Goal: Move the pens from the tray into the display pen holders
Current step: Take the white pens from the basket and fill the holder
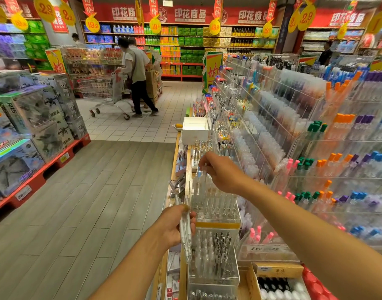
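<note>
Pens [185,230], clear-barrelled, bunched in left hand [174,227]'s grip; right hand [220,172] seemingly pinches another.

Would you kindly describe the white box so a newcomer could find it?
Follow the pen display's aisle-side wooden ledge away from the hands. The white box sits open-topped at its far end, the only plain, opaque white thing among clear holders.

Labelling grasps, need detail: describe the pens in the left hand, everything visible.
The pens are a small bundle of slim pens with clear or whitish barrels that look like plastic; the exact count is unclear. The left hand grips them around the middle, fingers curled round. They stand near upright, slightly tilted, ends showing above and below the fist, just left of the clear holder and apart from the right hand.
</note>
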